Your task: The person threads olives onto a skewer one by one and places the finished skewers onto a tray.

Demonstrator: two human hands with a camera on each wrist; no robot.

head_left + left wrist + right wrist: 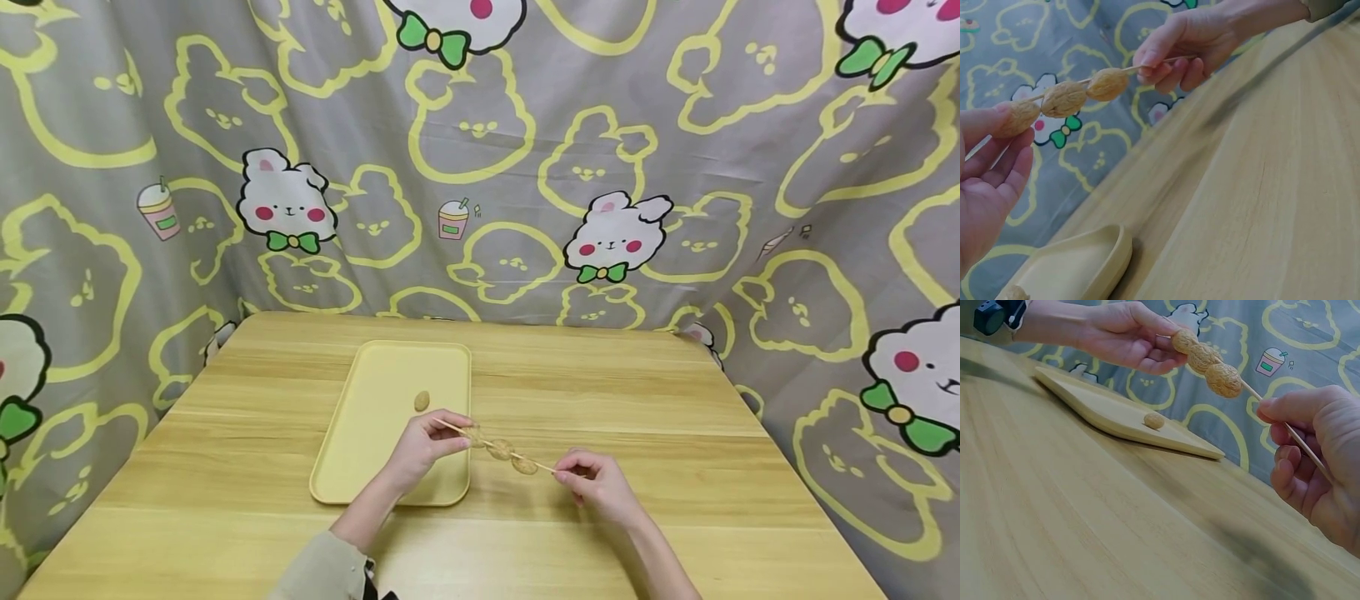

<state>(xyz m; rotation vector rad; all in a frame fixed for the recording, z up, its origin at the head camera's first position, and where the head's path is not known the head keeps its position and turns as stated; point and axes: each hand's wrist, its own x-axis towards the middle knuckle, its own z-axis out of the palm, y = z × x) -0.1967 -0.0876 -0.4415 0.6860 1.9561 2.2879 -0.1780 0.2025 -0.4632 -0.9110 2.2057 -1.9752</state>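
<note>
A thin wooden skewer (545, 468) carries three wrinkled, tan, oval balls (1064, 99) threaded in a row. My left hand (422, 448) pinches the ball at the far end between thumb and fingers, and the skewer's tip sticks out past it in the head view. With thumb and curled fingers, my right hand (1329, 450) grips the bare part of the skewer on the other side. The string of balls slants above the table, its left end over the edge of a yellow tray (390, 375). One loose ball (422, 401) of the same kind lies in the tray.
The tray stands left of centre on a light wooden table (615, 392). A grey curtain (510, 275) with rabbit prints hangs behind the table and along its sides. A dark device (990, 317) is strapped at the left wrist.
</note>
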